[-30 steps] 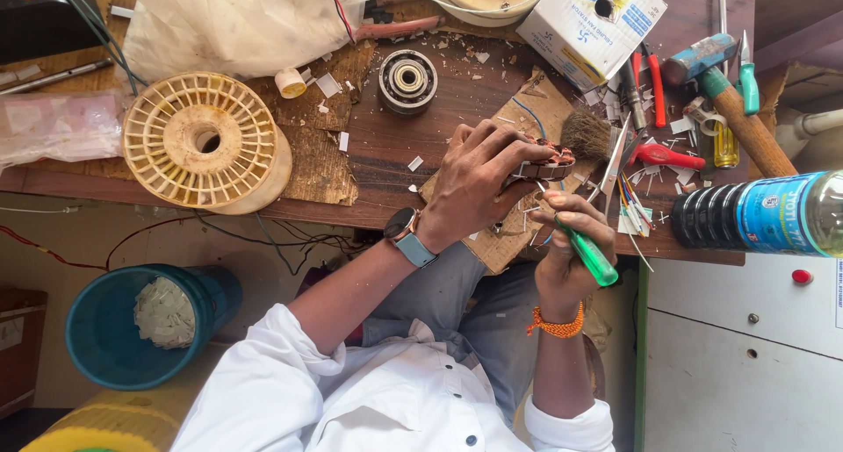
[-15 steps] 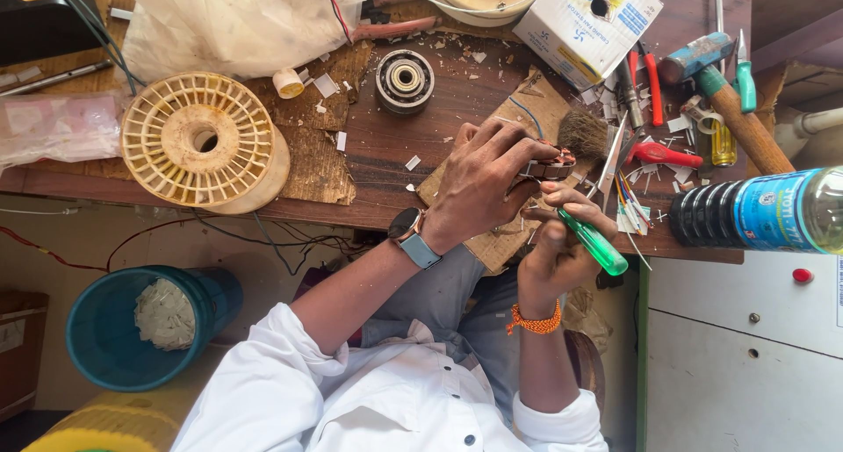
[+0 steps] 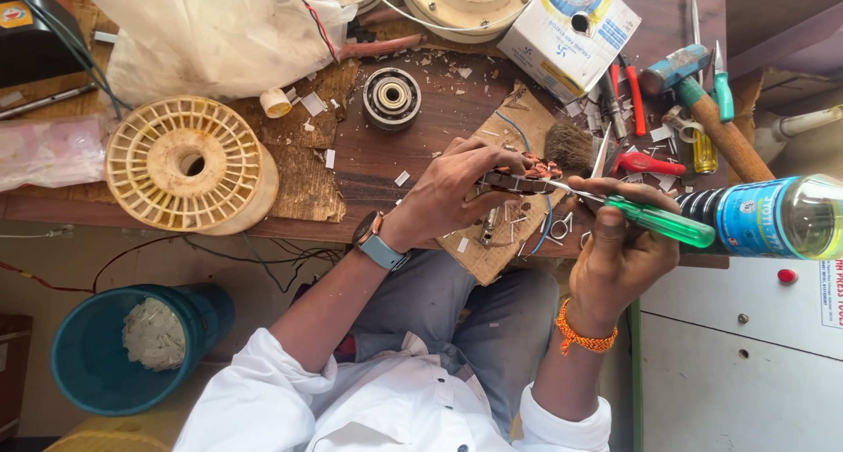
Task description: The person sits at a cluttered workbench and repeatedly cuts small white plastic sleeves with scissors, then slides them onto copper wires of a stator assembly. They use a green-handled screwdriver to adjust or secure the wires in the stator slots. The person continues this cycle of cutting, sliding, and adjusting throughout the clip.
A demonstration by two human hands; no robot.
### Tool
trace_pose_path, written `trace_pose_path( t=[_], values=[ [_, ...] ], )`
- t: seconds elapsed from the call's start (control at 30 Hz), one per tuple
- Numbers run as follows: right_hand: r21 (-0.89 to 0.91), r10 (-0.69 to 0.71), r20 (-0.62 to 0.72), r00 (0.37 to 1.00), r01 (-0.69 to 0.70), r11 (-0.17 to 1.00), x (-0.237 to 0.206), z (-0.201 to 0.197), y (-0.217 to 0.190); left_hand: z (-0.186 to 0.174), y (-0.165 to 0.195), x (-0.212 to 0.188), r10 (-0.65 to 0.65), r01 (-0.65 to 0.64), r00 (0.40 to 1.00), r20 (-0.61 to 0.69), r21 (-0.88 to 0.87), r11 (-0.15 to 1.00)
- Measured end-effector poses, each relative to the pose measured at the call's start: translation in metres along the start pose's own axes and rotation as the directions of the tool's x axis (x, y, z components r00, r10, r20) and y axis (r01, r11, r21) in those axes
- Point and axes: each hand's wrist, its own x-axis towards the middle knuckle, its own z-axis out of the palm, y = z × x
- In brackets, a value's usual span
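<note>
My left hand point(image 3: 448, 197) clamped the wound core point(image 3: 520, 177); my right hand point(image 3: 619, 254), gripping the green screwdriver point(image 3: 654, 221), pointed its blade leftward at it.

A cream plastic spool point(image 3: 186, 164) lies near the workbench's point(image 3: 386, 167) front edge, a round bearing point(image 3: 392, 98) mid-bench, a white plastic bag point(image 3: 211, 31) and small carton point(image 3: 569, 35) toward the back edge, a hammer point(image 3: 702, 110) at the right end.

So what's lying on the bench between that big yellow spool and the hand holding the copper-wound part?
In the head view, between the spool and the left hand lie a torn brown cardboard sheet and small white paper scraps on dark wood.
</note>
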Motion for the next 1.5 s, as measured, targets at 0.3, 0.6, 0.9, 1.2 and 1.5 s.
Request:
trace_pose_path(
  t=[0.3, 0.6, 0.9, 1.2, 1.5],
  values=[
    [-0.129, 0.073, 0.022, 0.997, -0.069, 0.989, -0.004, 0.02, -0.006, 0.005, -0.017, -0.009, 0.121, -0.124, 0.99, -0.076, -0.034, 0.992],
    [-0.279, 0.106, 0.047, 0.993, -0.089, 0.956, 0.002, 0.032, -0.014, 0.001, -0.01, 0.003, 0.048, -0.043, 0.996, 0.072, -0.068, 0.997],
    [-0.317, 0.134, 0.032, 0.99, -0.117, 0.941, 0.002, 0.022, -0.006, -0.01, -0.011, 0.005, 0.099, -0.092, 0.989, 0.11, -0.06, 0.994],
    [-0.027, 0.242, 0.012, 0.97, -0.242, 0.97, 0.004, 0.01, 0.005, -0.017, -0.004, 0.005, 0.093, -0.093, 0.988, 0.123, -0.004, 0.996],
    [0.305, 0.284, -0.13, 0.95, -0.234, 0.923, -0.016, -0.022, -0.002, -0.001, 0.042, 0.009, -0.104, 0.068, 0.993, 0.058, 0.44, 0.895]
  ],
)
